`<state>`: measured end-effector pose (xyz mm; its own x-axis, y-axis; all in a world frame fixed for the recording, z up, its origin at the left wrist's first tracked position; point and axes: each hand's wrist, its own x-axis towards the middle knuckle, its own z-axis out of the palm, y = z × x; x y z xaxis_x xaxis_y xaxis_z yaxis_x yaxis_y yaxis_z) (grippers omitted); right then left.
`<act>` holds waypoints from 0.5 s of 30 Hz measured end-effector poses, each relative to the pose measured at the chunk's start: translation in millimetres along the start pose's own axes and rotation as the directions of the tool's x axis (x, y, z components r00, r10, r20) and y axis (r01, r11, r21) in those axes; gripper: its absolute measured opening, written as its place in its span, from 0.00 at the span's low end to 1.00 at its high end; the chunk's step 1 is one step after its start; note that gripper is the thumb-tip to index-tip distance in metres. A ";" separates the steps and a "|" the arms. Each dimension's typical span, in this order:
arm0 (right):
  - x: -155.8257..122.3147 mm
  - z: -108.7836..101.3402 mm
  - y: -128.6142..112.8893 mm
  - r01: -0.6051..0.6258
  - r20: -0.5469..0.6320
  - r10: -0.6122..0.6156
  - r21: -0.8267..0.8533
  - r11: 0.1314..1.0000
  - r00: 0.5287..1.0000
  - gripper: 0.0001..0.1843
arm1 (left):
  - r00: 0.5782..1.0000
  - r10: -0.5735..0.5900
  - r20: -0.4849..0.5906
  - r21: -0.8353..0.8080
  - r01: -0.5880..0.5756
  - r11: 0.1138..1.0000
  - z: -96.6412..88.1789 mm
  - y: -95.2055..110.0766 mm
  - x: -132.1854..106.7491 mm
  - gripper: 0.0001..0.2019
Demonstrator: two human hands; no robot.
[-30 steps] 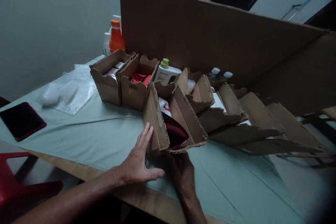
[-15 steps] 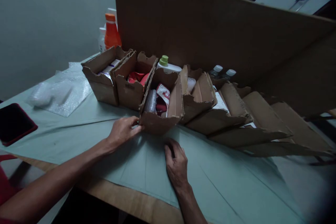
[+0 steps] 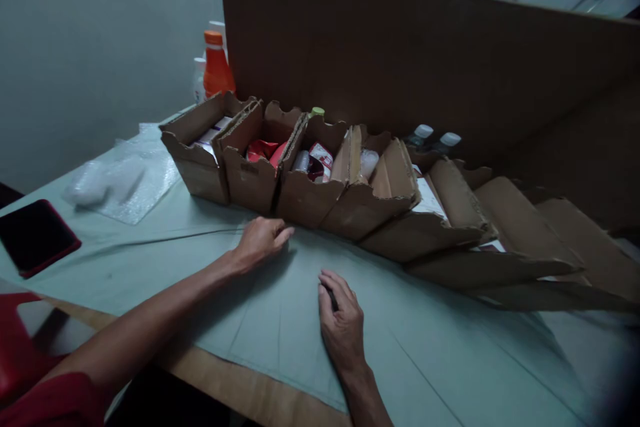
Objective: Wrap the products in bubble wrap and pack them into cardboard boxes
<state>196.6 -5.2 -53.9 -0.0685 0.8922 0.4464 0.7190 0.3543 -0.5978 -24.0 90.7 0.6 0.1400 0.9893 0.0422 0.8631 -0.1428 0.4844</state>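
A row of open cardboard boxes stands on the pale green cloth [image 3: 440,353]. The third box [image 3: 303,199] holds a red-and-white packet and a clear wrapped item, and it sits flush between the second box [image 3: 249,177] and the fourth box [image 3: 350,212]. My left hand [image 3: 261,240] lies on the cloth just in front of the third box, fingers stretched out and holding nothing. My right hand [image 3: 343,323] rests knuckles up nearer the table edge, fingers curled under; what lies beneath them is hidden.
Further right, several boxes [image 3: 480,240] lean over, flattened. A tall cardboard sheet [image 3: 425,60] backs the row. An orange bottle [image 3: 216,70] stands at the back left, and white-capped bottles [image 3: 424,132] stand behind the boxes. Bubble wrap [image 3: 120,177], a dark red case [image 3: 35,235] and a red chair [image 3: 15,347] are at the left.
The third box, tipped forward and held up a second ago, now stands upright, pushed back into the row. Both hands have come off it and rest on the cloth.
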 end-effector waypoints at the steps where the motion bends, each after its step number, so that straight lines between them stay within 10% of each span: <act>1: 3.2 -2.8 -4.9 0.005 0.009 -0.005 0.018 1.000 1.000 0.13 | 0.999 0.034 0.004 -0.005 -0.034 0.999 -0.7 -10.1 -11.9 0.17; 6: 70.3 -12.3 -63.5 0.137 0.083 -0.148 0.124 0.983 0.985 0.16 | 0.974 0.192 -0.120 -0.017 -0.196 0.981 2.0 -63.7 -80.8 0.16; 11: 180.4 14.2 -127.8 0.227 0.132 -0.221 -0.034 0.973 0.966 0.31 | 0.974 0.203 -0.102 -0.115 -0.214 0.970 8.5 -75.4 -128.1 0.17; 15: 220.9 43.6 -145.6 0.191 0.221 -0.158 -0.141 0.971 0.963 0.17 | 0.951 0.225 -0.212 -0.274 -0.279 0.920 13.1 -79.3 -138.6 0.10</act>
<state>46.6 152.4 102.7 -0.3318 0.8648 0.3770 0.7829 0.4753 -0.4013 -105.5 -35.5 -55.1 0.2246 0.9154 0.3341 0.6226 -0.3986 0.6734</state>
